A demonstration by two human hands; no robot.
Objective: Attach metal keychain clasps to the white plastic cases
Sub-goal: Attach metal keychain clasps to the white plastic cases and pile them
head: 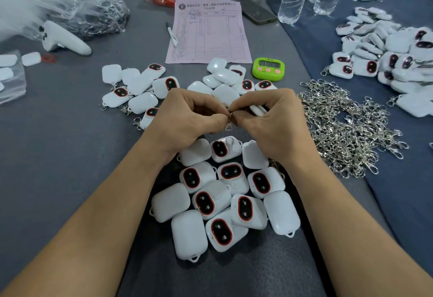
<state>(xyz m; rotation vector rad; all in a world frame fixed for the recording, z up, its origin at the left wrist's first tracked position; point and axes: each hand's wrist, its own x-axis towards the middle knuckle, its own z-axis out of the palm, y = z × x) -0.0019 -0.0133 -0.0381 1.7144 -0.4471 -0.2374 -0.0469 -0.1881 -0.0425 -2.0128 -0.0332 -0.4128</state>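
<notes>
Both hands are meeting above the middle of the bench (58,156). The left hand (187,118) is pinching a small metal clasp (229,123) between curled thumb and forefinger. The right hand (269,121) is curling round a white case (257,110), its fingertips pressing at the same clasp's ring. Loose cases (225,203) are lying heaped toward the near edge under the wrists, and a tangle of clasps (346,132) is spreading toward the right edge.

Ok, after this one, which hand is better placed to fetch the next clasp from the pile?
Probably right. The clasp pile lies just beside the right hand; the left hand, pinching the current clasp, would have to cross over. The right hand holds a white case, which it must release first.
</notes>
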